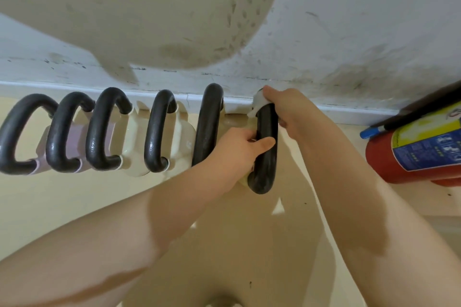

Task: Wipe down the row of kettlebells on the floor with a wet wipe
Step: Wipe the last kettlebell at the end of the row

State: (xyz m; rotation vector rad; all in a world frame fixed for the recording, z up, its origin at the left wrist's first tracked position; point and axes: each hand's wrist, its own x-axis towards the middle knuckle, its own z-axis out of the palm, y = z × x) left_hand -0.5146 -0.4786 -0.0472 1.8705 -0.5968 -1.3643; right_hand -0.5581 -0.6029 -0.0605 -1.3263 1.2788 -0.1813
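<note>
Both hands on one handle: left hand gripping, right hand clasping wipe.

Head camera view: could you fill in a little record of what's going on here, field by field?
Kettlebells in row: six, black handles, along the wall
Being cleaned: rightmost kettlebell
Left hand: grips the middle of its handle
Right hand: presses the wet wipe on the handle's far end
Nearby: red fire extinguisher, lying to the right
Floor: pale, cream

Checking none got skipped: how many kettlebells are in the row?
6 along the wall: four free at left, one beside the left hand, one being wiped.
</note>
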